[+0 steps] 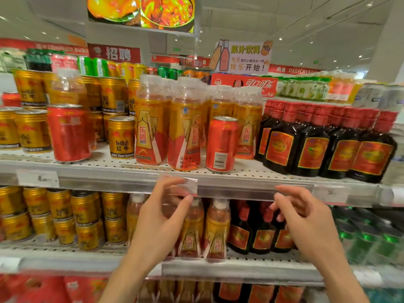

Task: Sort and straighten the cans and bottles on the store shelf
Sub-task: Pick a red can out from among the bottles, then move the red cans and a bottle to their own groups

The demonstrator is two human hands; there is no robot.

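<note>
Both hands were raised in front of the upper shelf's front rail [251, 189], neither holding any product. Left hand [161, 217]: fingers loosely curled, thumb and forefinger tips close together at the small paper price tag [189, 185] on the rail; motion blur prevented telling whether they actually pinched it. Right hand [306, 217]: fingers loosely bent and slightly spread, empty, just below the rail. On the upper shelf, one red can [221, 144] stood upright at the front among the orange-labelled clear bottles [184, 130], with its barcode facing outward. A second red can [68, 133] stood tilted among the gold cans [32, 130] to the left. A single gold can [121, 137] stood forward, just beside the bottles. Dark bottles with red caps [328, 145] filled the right of the shelf in rows. The lower shelf [240, 267] repeated the same order: gold cans, orange bottles, dark bottles.
</note>
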